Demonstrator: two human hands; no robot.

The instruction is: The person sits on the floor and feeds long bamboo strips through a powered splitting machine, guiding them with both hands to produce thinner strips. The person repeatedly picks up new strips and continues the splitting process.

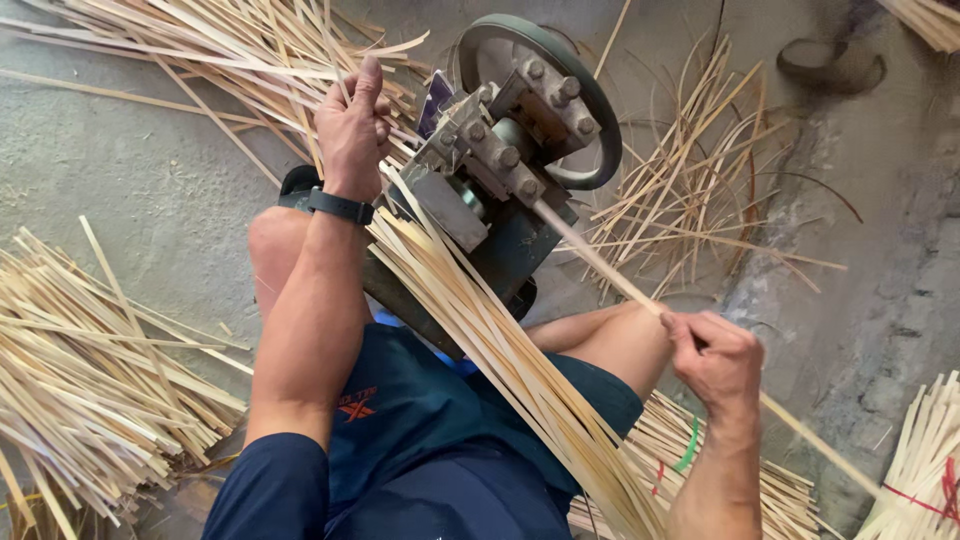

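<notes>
A small metal machine (500, 170) with bolted blocks and a round wheel stands on the concrete floor between my knees. My left hand (355, 125), with a black wristband, is closed on thin bamboo strips at the machine's far side. My right hand (715, 360) grips a single long pale bamboo strip (590, 250) that runs from the machine's bolted block past my fist toward the lower right. A thick bundle of bamboo strips (500, 340) lies across my lap, one end against the machine.
Loose bamboo strips lie in heaps at the left (90, 390), top left (230, 50) and behind the machine (690, 190). Tied bundles rest at lower right (925, 470) and under my right leg (690, 450). A raised concrete ledge (880, 280) runs along the right.
</notes>
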